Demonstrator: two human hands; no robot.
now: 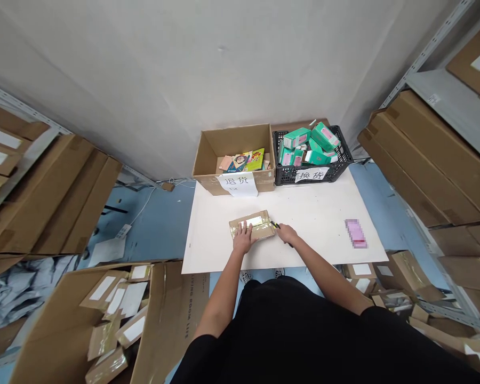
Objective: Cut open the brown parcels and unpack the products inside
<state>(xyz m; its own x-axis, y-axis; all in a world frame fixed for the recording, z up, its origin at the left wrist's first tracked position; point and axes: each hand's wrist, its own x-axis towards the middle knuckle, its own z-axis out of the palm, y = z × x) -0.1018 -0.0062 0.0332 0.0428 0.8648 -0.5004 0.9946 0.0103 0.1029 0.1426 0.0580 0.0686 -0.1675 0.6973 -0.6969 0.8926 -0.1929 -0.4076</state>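
Note:
A small brown cardboard parcel (pixel 253 225) with a white label and shiny tape lies on the white table (pixel 320 213). My left hand (pixel 244 238) rests flat on its near left part, fingers spread. My right hand (pixel 287 233) is closed around a thin yellow-and-black tool (pixel 276 225) whose tip touches the parcel's right end.
An open cardboard box (pixel 208 154) with colourful booklets and a black crate (pixel 336 165) of green boxes stand at the table's far edge, each with a paper sign. A pink item (pixel 356 233) lies right. A large carton (pixel 172 314) of parcels sits lower left; shelves of cartons flank both sides.

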